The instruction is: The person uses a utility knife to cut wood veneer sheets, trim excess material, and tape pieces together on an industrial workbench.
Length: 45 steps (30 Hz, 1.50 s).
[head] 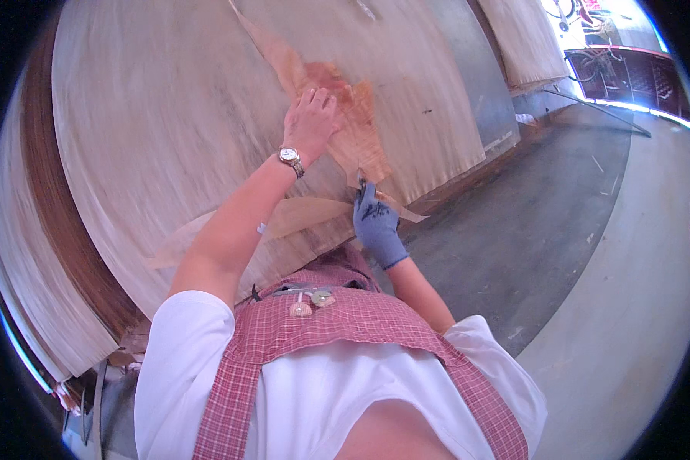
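My bare left hand (311,123), with a wristwatch (289,155) on its wrist, lies palm down on a torn strip of orange-brown wood veneer (359,135). The strip rests on a broad pale veneer sheet (190,109), and a redder patch (324,76) shows just past my fingertips. In a grey-blue work glove, my right hand (375,221) grips a small knife-like tool (361,177). Its tip meets the near end of the strip; the handle is mostly hidden in the glove. A thin loose strip (305,215) curves along the sheet's near edge.
Another veneer stack (52,259) stands left, past a brown band (72,190). A grey panel (489,86) shows beneath the sheet's right side. Dark floor (494,230) with scraps lies right. A long thin bar (601,112) and a bicycle (586,66) appear farther off.
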{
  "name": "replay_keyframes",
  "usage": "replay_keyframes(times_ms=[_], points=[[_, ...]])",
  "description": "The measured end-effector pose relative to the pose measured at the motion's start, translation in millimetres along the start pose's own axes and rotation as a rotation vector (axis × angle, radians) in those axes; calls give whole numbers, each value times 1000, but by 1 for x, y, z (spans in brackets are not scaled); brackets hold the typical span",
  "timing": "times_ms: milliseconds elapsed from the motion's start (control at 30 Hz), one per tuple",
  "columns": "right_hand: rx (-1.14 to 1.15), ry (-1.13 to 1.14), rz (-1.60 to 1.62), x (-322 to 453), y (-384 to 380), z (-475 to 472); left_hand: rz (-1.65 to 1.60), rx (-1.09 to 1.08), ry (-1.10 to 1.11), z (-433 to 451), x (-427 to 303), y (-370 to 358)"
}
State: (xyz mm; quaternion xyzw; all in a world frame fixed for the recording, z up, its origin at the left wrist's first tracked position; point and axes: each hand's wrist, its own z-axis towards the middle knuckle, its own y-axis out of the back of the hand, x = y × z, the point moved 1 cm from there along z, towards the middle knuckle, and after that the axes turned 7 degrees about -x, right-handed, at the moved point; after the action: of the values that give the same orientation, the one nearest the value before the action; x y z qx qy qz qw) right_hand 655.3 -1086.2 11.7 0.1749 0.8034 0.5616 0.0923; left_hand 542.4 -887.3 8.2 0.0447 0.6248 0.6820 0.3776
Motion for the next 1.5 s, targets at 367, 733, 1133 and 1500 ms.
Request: replay_keyframes(times_ms=[367,733,1133,1500], points=[[-336,-21,210,-30,10,7,10,24,-39,1,-1,-4],[-641,-2,287,-31,80,36,73,254,-65,23,4,33],[-1029,-573,269,-295,78,-17,306,-91,16,13,-11,17],[100,191,1764,27,48,29,-101,363,194,72,30,-1]])
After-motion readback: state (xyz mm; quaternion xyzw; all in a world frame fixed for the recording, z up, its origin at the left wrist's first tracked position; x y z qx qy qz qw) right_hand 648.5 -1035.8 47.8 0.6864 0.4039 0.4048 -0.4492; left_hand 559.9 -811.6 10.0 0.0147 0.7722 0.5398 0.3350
